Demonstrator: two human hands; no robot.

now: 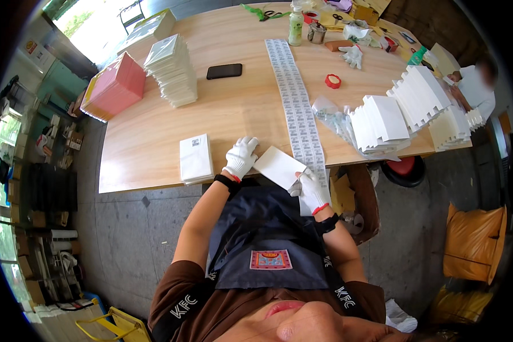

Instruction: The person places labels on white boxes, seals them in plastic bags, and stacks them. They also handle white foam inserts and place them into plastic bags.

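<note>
My right hand [310, 191], in a white knit glove with a red cuff, grips the right end of a flat white carton [278, 166] at the table's near edge. My left hand [241, 157], gloved alike, is at the carton's left end with its fingers curled; what they hold, if anything, is hidden. Left of it lies a stack of white cartons [195, 159], the top one bearing a small printed label. A long strip of printed labels [293, 91] runs from the far side down the table, passing beside and under my right hand.
Tall white stacks [172, 71] and a pink-sided stack [117, 85] stand at the far left, near a black phone [224, 71]. Folded white cartons [379, 122] stand at the right, with a person [479, 85] beyond. A bottle [295, 27] and red tape roll [333, 81] are farther back.
</note>
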